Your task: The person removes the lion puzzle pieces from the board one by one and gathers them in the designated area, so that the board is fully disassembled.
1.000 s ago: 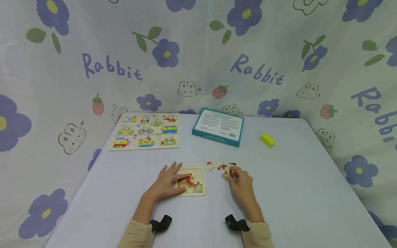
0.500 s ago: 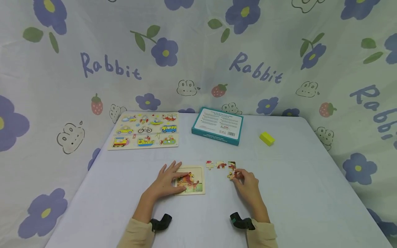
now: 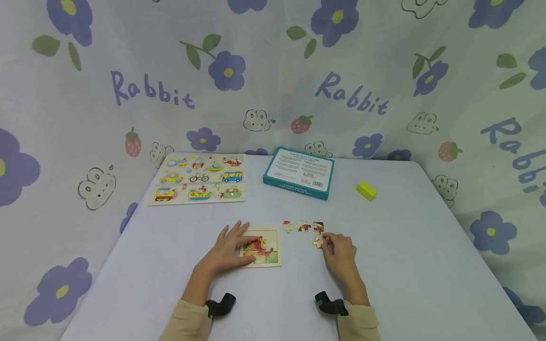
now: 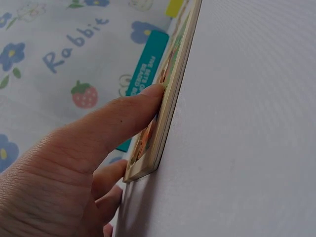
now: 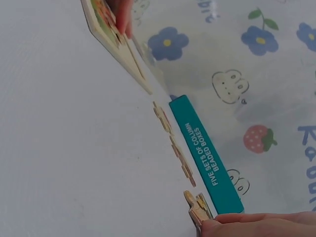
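Observation:
A square wooden puzzle tray [image 3: 279,248] with pieces in its lower and middle part lies in front of the person. Across its left side rests the left hand [image 3: 225,252], fingers spread, thumb and index finger on the pieces; in the left wrist view the thumb of that hand [image 4: 94,133] presses on the tray's near edge [image 4: 170,106]. The right hand [image 3: 342,255] pinches a small puzzle piece [image 3: 317,242] between thumb and index finger, right of the tray. In the right wrist view, fingertips of the right hand [image 5: 261,224] touch that piece [image 5: 198,211].
Loose puzzle pieces [image 3: 303,227] lie in a row just beyond the right hand. Farther back are a vehicle picture board [image 3: 199,189] at left, a teal box [image 3: 298,173] in the middle and a yellow block [image 3: 366,191] at right.
The right hand has moved slightly to the right along with its piece, more clear of the row of pieces. The left hand has stayed on the tray.

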Motion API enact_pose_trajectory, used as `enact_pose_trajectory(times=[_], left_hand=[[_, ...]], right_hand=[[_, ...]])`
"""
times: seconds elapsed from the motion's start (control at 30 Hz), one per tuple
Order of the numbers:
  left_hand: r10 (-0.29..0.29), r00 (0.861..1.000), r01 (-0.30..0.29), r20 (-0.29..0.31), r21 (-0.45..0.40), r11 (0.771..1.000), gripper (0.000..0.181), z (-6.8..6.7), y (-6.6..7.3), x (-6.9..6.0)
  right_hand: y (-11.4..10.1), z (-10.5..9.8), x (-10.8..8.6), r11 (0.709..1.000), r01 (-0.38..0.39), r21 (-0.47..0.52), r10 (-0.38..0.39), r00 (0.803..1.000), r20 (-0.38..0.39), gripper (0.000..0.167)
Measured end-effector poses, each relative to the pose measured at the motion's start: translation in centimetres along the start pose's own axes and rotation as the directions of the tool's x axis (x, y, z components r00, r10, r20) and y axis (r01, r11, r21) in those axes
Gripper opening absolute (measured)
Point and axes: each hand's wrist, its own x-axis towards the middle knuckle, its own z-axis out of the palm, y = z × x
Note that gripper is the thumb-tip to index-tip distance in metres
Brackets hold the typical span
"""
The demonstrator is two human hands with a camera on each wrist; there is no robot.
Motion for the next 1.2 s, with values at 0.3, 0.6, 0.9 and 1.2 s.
enact_pose_trajectory(times=[0.3, 0.6, 0.9, 1.2], left_hand=[[-0.012, 1.000, 0.012, 0.014, 0.007, 1.000, 0.065, -0.01, -0.10, 0.06], [-0.015, 1.000, 0.015, 0.012, 0.004, 1.000, 0.064, 0.04, -0.03, 0.06], [-0.016, 1.000, 0.015, 0.020, 0.012, 1.000, 0.064, 0.04, -0.07, 0.13], [-0.021, 1.000, 0.021, 0.019, 0.011, 1.000, 0.064, 0.01, 0.01, 0.07]], right_hand=[[-0.14, -0.17, -0.06, 1.000, -0.013, 0.000, 0.013, 1.000, 0.003, 0.026], [-0.63, -0.47, -0.22, 1.000, -0.028, 0.007, 0.028, 1.000, -0.011, 0.025], [-0.71, -0.41, -0.24, 0.998, -0.068, -0.009, 0.068, 0.998, 0.011, 0.030], [-0.78, -0.31, -0.35, 0.997, -0.067, -0.022, 0.068, 0.997, 0.026, 0.039]])
